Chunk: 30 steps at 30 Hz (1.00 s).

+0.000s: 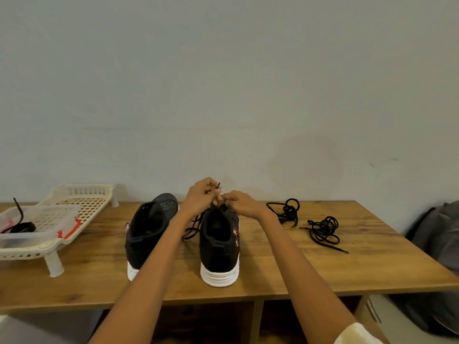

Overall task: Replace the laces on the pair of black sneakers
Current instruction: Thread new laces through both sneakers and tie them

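So we've got both sneakers heel-toward-us on the wooden table (273,276), and both hands are up at the front of the right sneaker (218,244). Our left hand (200,199) pinches the black lace (218,186) with its tip poking up past the fingers, and our right hand (239,203) has its fingers curled down at the eyelets right beside it, though we can't tell exactly what it grips. More of that lace trails down on the table between the shoes. The left sneaker (146,232) stands just beside our left forearm with its eyelets bare.

Off to the right, two tangled black laces lie well apart from the shoes: one bundle (288,211) toward the wall, the other bundle (324,230) nearer the table's right edge. On the left, a cream plastic rack (84,202) holds a clear container (37,219) with a red clip and something dark inside. A grey bag (439,232) sits off the right edge.

Bare wood runs along the near edge in front of the heels. Red and white marks show on the sneakers' sides, but no writing we can read.
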{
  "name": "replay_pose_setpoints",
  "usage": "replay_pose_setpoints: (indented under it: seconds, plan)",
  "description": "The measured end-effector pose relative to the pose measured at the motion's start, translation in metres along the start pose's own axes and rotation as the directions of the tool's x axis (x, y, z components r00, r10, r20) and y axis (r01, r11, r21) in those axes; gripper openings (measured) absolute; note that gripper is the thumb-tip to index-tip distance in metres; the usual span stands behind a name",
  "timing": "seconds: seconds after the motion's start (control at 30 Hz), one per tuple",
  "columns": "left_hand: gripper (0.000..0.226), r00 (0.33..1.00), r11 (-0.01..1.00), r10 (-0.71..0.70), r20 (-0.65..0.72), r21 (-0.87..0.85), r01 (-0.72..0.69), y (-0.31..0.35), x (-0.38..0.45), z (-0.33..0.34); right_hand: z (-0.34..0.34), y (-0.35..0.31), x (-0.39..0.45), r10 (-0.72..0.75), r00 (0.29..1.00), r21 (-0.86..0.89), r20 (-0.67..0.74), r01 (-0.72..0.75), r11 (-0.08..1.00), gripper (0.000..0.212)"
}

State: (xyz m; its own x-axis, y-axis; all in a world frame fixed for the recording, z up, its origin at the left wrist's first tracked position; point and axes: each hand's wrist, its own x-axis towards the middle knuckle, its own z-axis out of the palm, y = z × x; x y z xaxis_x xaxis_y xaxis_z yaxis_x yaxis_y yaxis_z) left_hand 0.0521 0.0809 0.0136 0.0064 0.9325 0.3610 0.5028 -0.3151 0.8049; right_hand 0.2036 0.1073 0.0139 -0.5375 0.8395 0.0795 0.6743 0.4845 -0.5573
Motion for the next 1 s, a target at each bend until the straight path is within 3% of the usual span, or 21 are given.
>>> replay_pose_setpoints:
  seconds: [0.13, 0.23, 0.4, 0.53, 0.63, 0.77, 0.87, 1.0]
  plan:
    - [0.013, 0.998, 0.994, 0.045, 0.052, 0.095, -0.050, 0.001, -0.002, 0.000, -0.003, -0.004, 0.002, -0.006, 1.000, -0.072, 0.014, 0.007, 0.997, 0.028]
    - [0.018, 0.998, 0.981, 0.063, 0.019, 0.183, -0.066, -0.002, -0.002, -0.001, -0.006, -0.003, 0.002, 0.049, 0.998, 0.035, -0.027, -0.048, 0.998, 0.020]
    - [0.023, 0.996, 0.941, 0.056, 0.075, 0.331, -0.078, 0.002, -0.004, 0.005, -0.009, 0.007, 0.001, 0.109, 0.993, 0.160, -0.041, -0.101, 0.982, 0.027]
    - [0.019, 0.998, 0.945, 0.018, 0.059, 0.325, -0.037, 0.003, -0.003, 0.010, -0.012, 0.011, 0.000, 0.148, 0.989, 0.276, -0.015, -0.138, 0.951, 0.016]
    - [0.017, 0.995, 0.939, 0.002, 0.096, 0.341, -0.035, 0.005, -0.005, 0.013, -0.013, 0.012, -0.003, 0.217, 0.976, 0.380, -0.005, -0.199, 0.903, 0.021]
    - [0.017, 0.986, 0.945, -0.042, 0.160, 0.327, -0.013, 0.007, -0.005, 0.012, -0.014, 0.015, -0.010, 0.225, 0.974, 0.476, 0.030, -0.212, 0.853, 0.009]
    - [0.015, 0.992, 0.951, -0.070, 0.108, 0.308, 0.034, 0.008, -0.005, 0.011, -0.015, 0.016, -0.012, 0.215, 0.976, 0.489, 0.029, -0.202, 0.849, 0.003]
    - [0.015, 0.997, 0.939, -0.047, -0.066, 0.337, 0.066, 0.007, -0.006, 0.013, -0.014, 0.013, -0.014, 0.219, 0.976, 0.497, 0.003, -0.192, 0.846, 0.003]
